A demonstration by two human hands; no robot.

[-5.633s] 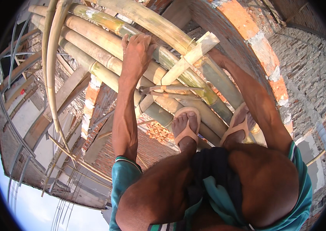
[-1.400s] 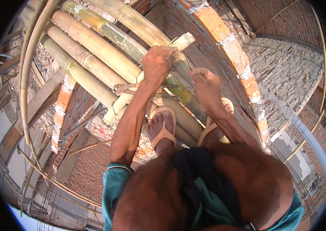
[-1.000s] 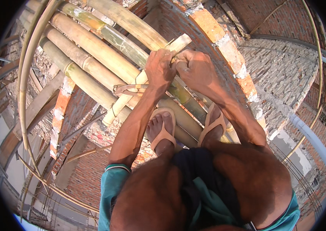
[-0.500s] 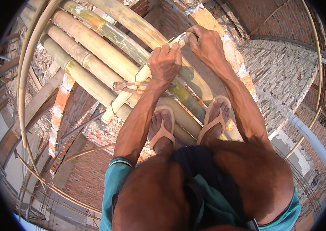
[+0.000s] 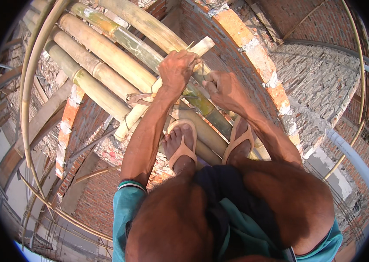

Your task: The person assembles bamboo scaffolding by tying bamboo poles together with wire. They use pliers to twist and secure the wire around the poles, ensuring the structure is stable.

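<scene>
Several thick bamboo poles [image 5: 106,50] lie side by side, with a pale bamboo crosspiece [image 5: 205,45] laid slantwise over them. My left hand [image 5: 178,70] is closed over the crosspiece near its far end, knuckles up. Just right of it and lower, my right hand [image 5: 227,91] is closed in a pinch beside the outermost pole. A thin wire [image 5: 202,65] loops by the crosspiece and runs toward the right fingertips, which partly hide it. A pair of pincers [image 5: 137,98] lies across the crosspiece, left of my left forearm.
My feet in tan flip-flops [image 5: 183,153] rest on the poles. Brick walls drop away below, one with an orange-and-grey top edge [image 5: 258,59] at the right. Curved bamboo [image 5: 26,96] rises at the left; a pale blue pipe [image 5: 354,159] stands far right.
My right hand has left the crosspiece's far end and come down toward me, baring that end. My left hand has slid slightly up and left along the crosspiece.
</scene>
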